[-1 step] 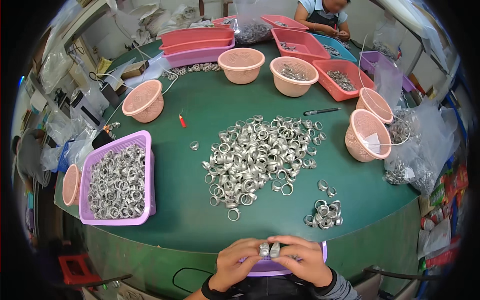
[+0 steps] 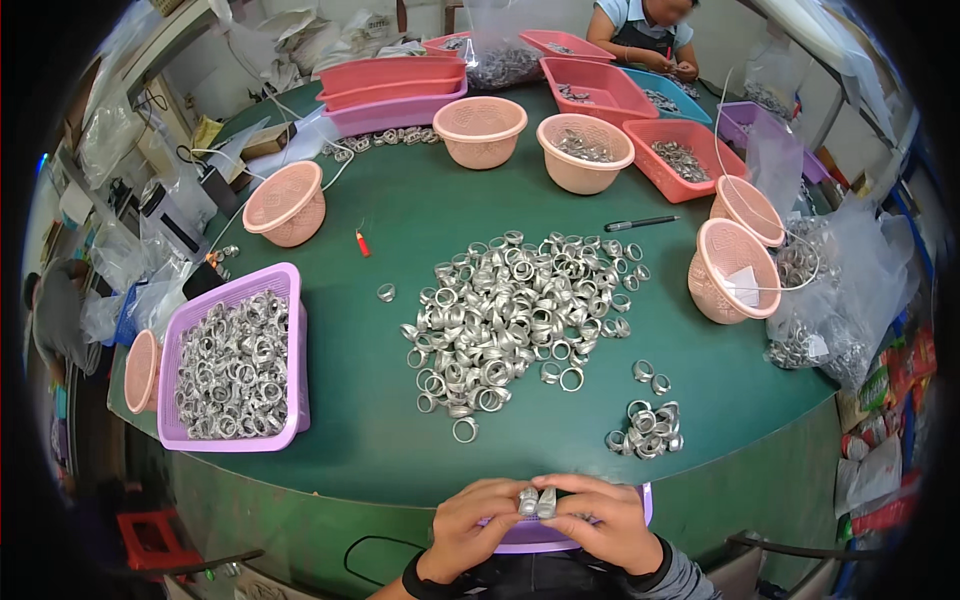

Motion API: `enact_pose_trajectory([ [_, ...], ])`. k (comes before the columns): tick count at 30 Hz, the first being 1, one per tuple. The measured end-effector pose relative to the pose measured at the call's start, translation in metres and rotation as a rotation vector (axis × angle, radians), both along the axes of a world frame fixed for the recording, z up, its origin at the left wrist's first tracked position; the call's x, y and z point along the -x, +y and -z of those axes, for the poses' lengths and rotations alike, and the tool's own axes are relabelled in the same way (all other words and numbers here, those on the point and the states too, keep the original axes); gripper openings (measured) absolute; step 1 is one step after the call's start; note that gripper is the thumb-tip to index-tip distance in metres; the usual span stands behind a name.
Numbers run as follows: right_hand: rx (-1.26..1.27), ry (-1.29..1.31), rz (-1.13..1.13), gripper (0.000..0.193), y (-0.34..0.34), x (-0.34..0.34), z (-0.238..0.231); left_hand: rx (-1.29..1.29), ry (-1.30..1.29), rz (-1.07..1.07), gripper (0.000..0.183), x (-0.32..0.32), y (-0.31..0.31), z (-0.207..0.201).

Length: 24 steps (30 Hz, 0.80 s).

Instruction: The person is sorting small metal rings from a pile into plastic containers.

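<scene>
The left hand (image 2: 468,520) pinches a silver ring (image 2: 527,501) just left of a second ring (image 2: 547,503) that the right hand (image 2: 612,520) pinches, both above a purple basket (image 2: 646,502)

So, two chunky silver-coloured metal rings here, held up side by side between the fingertips. The left ring (image 2: 528,501) is pinched in the left hand (image 2: 475,518), kinda lumpy and shiny on the side facing up. The right ring (image 2: 547,502), in the right hand (image 2: 605,520), looks smoother, leaning a touch to the right. Can't tell if they're actually touching. Both sit above a purple basket (image 2: 535,547), just off the surface's (image 2: 350,340) near edge.
</scene>
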State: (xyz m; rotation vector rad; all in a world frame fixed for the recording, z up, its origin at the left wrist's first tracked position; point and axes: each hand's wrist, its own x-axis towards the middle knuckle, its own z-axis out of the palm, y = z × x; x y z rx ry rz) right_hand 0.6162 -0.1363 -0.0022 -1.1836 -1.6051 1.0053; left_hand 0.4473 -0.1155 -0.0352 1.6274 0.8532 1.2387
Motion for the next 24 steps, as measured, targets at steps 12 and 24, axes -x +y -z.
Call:
enact_pose_trajectory([
  [12,0.412,0.842,-0.062,0.035,-0.02,-0.016,0.012,-0.346,0.244,0.027,0.02,-0.013,-0.008,-0.024],
  [24,0.426,0.721,0.025,0.034,-0.025,-0.03,-0.005,-0.209,0.166,-0.052,0.017,-0.022,-0.003,-0.018],
])
